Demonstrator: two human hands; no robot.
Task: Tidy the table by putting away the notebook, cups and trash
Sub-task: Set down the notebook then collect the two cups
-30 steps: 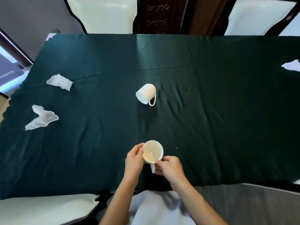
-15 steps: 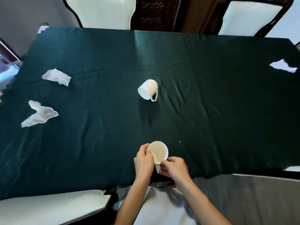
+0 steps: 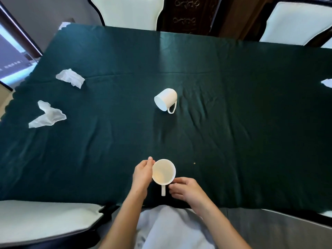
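Observation:
A white cup (image 3: 163,171) stands upright near the front edge of the dark green table (image 3: 251,123), its handle pointing toward me. My left hand (image 3: 142,174) wraps the cup's left side. My right hand (image 3: 185,190) rests just right of the handle, fingertips touching the cup's lower right rim. A second white cup (image 3: 166,99) lies on its side at the table's middle. Crumpled white tissues lie at the left, one farther (image 3: 70,78) and one nearer (image 3: 47,115). Another white scrap (image 3: 327,83) shows at the right edge. No notebook is in view.
White padded chairs stand at the far side (image 3: 125,11), the far right (image 3: 294,22) and the near left (image 3: 43,218). A dark carved cabinet (image 3: 186,15) is behind the table. A small crumb (image 3: 194,163) lies right of the held cup.
My right hand has slid off the cup's handle, which now shows bare. The cup stays between both hands near the front edge. The camera view has shifted a little.

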